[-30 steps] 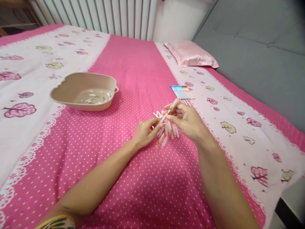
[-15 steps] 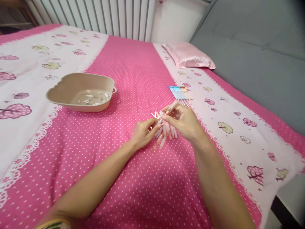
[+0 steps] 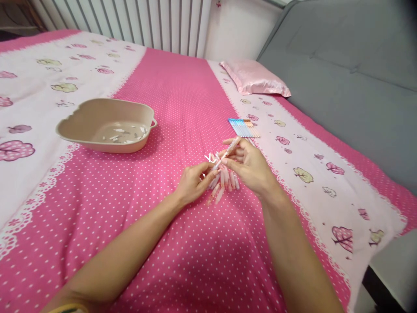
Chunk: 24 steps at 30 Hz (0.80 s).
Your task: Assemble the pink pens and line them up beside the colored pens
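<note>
Between my two hands a slim translucent pen slants up to the right. My left hand pinches its lower end between thumb and fingertips. Closed on its upper part is my right hand, thumb underneath and fingers behind. Just below them lies a loose pile of pinkish, clear pen pieces, partly covered by the hands. Small white strips show beside my left fingertips. Beyond my right hand, a neat row of blue and orange-brown ended pens rests on the bedspread.
A beige plastic basin with small white bits inside stands on the bed to the left. The pink polka-dot bedspread has wide white printed bands. A pink pillow lies near the grey padded headboard at the right.
The pen now shows as one straight length between my hands; before, separate pieces appeared in each hand. My right fingers have shifted along it. The view has moved slightly.
</note>
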Each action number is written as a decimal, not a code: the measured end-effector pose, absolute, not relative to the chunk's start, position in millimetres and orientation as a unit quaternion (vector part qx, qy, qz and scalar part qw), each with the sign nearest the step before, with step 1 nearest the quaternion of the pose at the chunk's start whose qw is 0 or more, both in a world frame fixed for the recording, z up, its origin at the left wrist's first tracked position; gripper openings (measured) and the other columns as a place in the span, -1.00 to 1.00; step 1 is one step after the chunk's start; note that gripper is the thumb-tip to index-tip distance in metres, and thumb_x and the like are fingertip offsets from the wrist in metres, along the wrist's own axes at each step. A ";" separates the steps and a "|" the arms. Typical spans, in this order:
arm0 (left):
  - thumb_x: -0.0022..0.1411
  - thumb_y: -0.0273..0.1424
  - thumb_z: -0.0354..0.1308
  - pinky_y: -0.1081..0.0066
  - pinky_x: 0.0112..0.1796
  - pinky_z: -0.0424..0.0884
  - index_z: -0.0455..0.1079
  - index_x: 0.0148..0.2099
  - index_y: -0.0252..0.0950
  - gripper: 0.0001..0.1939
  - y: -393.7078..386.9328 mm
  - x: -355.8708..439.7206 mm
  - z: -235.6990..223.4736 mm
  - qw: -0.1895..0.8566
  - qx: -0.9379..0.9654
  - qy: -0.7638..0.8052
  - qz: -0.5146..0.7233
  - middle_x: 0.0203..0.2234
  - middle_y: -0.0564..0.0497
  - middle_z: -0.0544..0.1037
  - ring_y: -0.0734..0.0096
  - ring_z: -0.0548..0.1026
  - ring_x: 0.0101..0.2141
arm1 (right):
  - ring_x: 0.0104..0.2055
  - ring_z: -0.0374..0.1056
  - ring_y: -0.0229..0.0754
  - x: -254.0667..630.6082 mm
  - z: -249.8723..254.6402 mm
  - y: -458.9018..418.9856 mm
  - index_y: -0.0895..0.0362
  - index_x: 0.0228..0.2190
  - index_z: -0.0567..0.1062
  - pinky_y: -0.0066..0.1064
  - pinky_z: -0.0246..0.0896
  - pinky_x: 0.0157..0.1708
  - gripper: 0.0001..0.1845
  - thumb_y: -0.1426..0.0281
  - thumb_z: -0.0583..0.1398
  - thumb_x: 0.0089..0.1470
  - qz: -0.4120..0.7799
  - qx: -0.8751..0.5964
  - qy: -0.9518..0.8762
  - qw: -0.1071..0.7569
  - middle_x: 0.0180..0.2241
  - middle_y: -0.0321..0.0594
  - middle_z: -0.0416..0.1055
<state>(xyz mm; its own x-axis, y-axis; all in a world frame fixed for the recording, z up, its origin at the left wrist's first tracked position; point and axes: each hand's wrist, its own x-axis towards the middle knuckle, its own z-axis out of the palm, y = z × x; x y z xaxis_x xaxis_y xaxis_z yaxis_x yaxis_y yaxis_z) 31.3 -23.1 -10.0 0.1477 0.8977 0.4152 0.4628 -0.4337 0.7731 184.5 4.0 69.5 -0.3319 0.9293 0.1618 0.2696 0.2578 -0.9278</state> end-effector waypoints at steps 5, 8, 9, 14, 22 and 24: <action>0.27 -0.27 0.01 0.52 -0.48 0.25 0.40 -0.17 -0.34 -0.74 -22.9 31.3 -10.1 0.239 0.719 0.474 0.448 -0.51 0.04 0.52 0.53 0.38 -0.54 | -0.16 0.44 -0.17 185.0 69.7 3.9 0.13 -0.13 0.34 -0.24 0.36 -0.12 -0.62 0.55 0.19 -0.05 0.437 -0.431 -0.690 0.384 -0.25 -0.18 0.49; 0.27 -0.27 0.01 0.53 -0.49 0.23 0.40 -0.18 -0.33 -0.75 -22.7 31.3 -10.4 0.239 0.720 0.472 0.450 -0.53 0.06 0.50 0.54 0.36 -0.56 | -0.14 0.44 -0.17 185.0 70.6 3.8 0.12 -0.14 0.36 -0.23 0.35 -0.10 -0.63 0.56 0.19 -0.05 0.429 -0.430 -0.698 0.379 -0.25 -0.19 0.49; 0.27 -0.27 0.01 0.53 -0.49 0.23 0.40 -0.18 -0.33 -0.75 -22.6 31.3 -10.6 0.241 0.720 0.471 0.450 -0.53 0.06 0.50 0.54 0.36 -0.56 | -0.14 0.44 -0.17 184.9 71.0 3.7 0.13 -0.15 0.36 -0.23 0.35 -0.09 -0.63 0.56 0.19 -0.05 0.429 -0.430 -0.699 0.377 -0.25 -0.19 0.49; 0.27 -0.26 0.02 0.52 -0.49 0.23 0.40 -0.17 -0.32 -0.74 -22.5 31.3 -11.4 0.240 0.718 0.473 0.451 -0.52 0.06 0.50 0.54 0.36 -0.56 | -0.17 0.44 -0.17 184.4 71.7 3.1 0.12 -0.15 0.37 -0.22 0.35 -0.09 -0.63 0.57 0.19 -0.05 0.437 -0.430 -0.697 0.372 -0.28 -0.20 0.49; 0.27 -0.26 0.02 0.52 -0.48 0.24 0.41 -0.17 -0.34 -0.74 -23.4 31.8 -11.0 0.246 0.714 0.478 0.448 -0.51 0.04 0.51 0.53 0.37 -0.55 | -0.22 0.44 -0.17 184.2 70.6 4.4 0.15 -0.21 0.38 -0.24 0.35 -0.13 -0.70 0.53 0.21 -0.06 0.420 -0.429 -0.708 0.372 -0.29 -0.19 0.47; 0.27 -0.26 0.02 0.52 -0.49 0.23 0.41 -0.18 -0.34 -0.74 -23.3 31.9 -11.2 0.244 0.714 0.477 0.451 -0.52 0.05 0.50 0.53 0.36 -0.55 | -0.22 0.44 -0.17 184.3 70.1 5.0 0.14 -0.24 0.39 -0.24 0.35 -0.15 -0.74 0.51 0.22 -0.06 0.410 -0.428 -0.714 0.374 -0.28 -0.19 0.47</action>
<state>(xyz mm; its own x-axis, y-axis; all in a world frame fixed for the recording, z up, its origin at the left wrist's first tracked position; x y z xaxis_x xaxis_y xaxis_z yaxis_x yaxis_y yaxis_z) 31.9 -23.3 -11.2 0.1389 0.9008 0.4115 0.4610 -0.4266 0.7781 184.3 5.0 70.1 -0.3541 0.9173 0.1823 0.3053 0.2977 -0.9045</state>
